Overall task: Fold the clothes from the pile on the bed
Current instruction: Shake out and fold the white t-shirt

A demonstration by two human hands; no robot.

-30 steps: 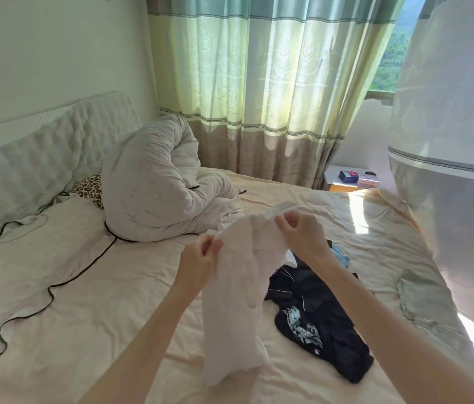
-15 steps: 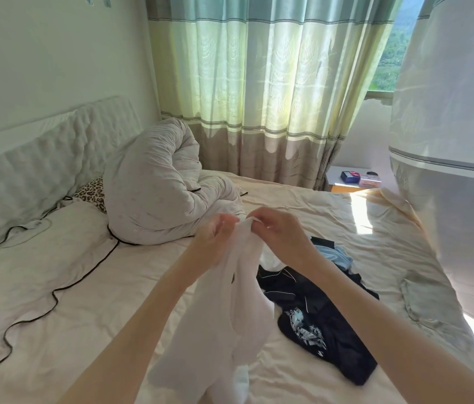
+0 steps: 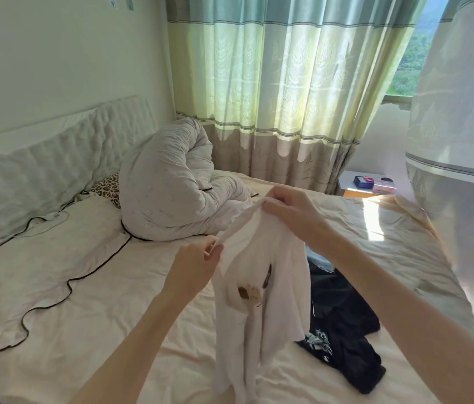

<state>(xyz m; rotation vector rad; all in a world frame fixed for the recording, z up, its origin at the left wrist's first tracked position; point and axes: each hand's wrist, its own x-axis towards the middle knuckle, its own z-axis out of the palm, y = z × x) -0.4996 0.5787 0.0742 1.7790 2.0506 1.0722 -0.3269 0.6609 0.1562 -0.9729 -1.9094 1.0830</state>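
Hanging lengthwise over the bed's (image 3: 84,330) middle, the white T-shirt (image 3: 262,287) pointed hem-down, its top edge pinched by the left hand (image 3: 195,263) and right hand (image 3: 291,211); dark clothes (image 3: 343,339) lay just beside.

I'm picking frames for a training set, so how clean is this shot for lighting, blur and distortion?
Head view: sun through the curtain burns out a patch on the bed; the lower hem of the white shirt is motion-blurred; the wide-angle lens bows the curtain at the right edge; both hands, left hand and right hand, look sharp.
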